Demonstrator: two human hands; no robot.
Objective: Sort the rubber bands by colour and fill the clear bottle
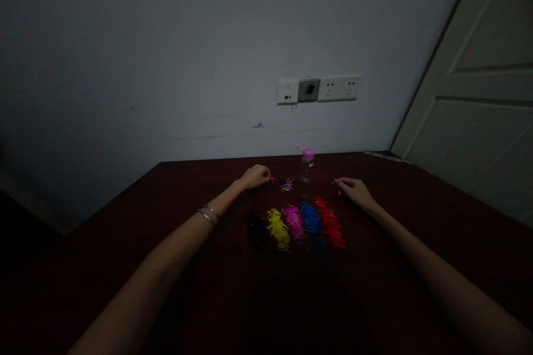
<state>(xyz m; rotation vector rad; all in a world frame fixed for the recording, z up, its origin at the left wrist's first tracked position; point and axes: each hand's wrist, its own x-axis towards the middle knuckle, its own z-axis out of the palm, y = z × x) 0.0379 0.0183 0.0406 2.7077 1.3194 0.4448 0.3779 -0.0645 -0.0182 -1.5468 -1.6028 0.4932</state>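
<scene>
Bands lie just below frame centre in 5 single-colour piles, seemingly sorted; 1 small mixed heap remains unsorted. My left hand looks pinched on 1 red band; my right hand's grip I cannot tell.

2 hands, 1 btl, prob 6 strand piles.
</scene>
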